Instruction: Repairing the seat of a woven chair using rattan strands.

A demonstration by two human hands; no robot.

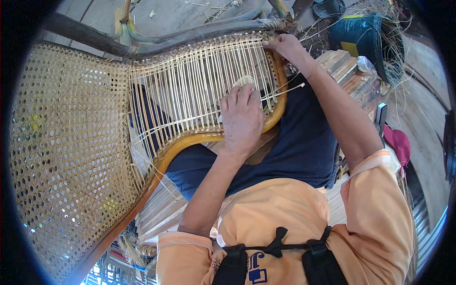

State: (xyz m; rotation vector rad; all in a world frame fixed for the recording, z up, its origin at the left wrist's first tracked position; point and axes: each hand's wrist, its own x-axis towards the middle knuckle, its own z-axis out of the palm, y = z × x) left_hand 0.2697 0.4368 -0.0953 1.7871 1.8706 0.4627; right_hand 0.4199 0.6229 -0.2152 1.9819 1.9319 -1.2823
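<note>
A curved wooden chair frame (204,137) lies across my lap, strung with pale upright cane strands (190,85). My left hand (243,111) lies over these strands near the right end, fingers bent and close together. A pale rounded thing (245,80) shows past its fingertips; what the fingers hold is hidden. One loose cane strand (289,90) sticks out to the right of that hand. At the frame's far right corner, my right hand (286,46) pinches a cane strand at the rim, thumb toward the outermost strands.
Finished cane mesh (71,128) fills the frame's left part. Dark curved wooden legs (190,35) run along the far side. A dark bucket (358,42) with loose cane strips stands at the far right, near stacked wood (344,66). A red cap-like thing (398,142) lies beside my right arm.
</note>
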